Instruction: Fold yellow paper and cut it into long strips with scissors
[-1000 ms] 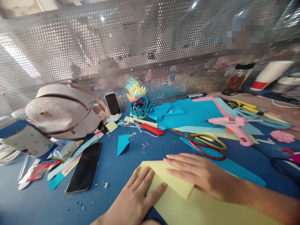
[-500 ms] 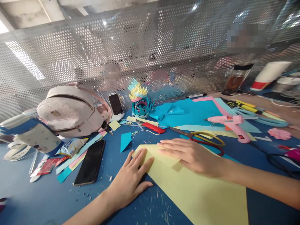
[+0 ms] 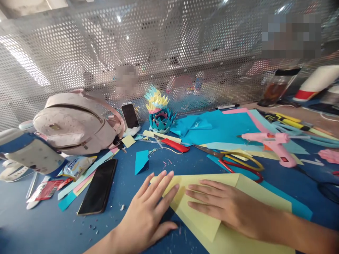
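Note:
A sheet of pale yellow paper lies on the blue table in front of me, one side folded over into a flap. My left hand is open, its fingers spread at the paper's left corner. Flat on the folded flap rests my right hand, fingers stretched out towards the left. Just beyond the paper are scissors with yellow and red handles. A red utility knife and a small blue paper piece lie farther off.
A pink glue gun sits at the right beside blue sheets. Behind stands a folded-paper figure. On the left are a black phone, a pink backpack and a cup. Perforated metal panels border the back.
The paper's far side has been folded over towards me, and my right hand has come nearer, onto the flap. My left hand stays by the left corner. The view has shifted slightly.

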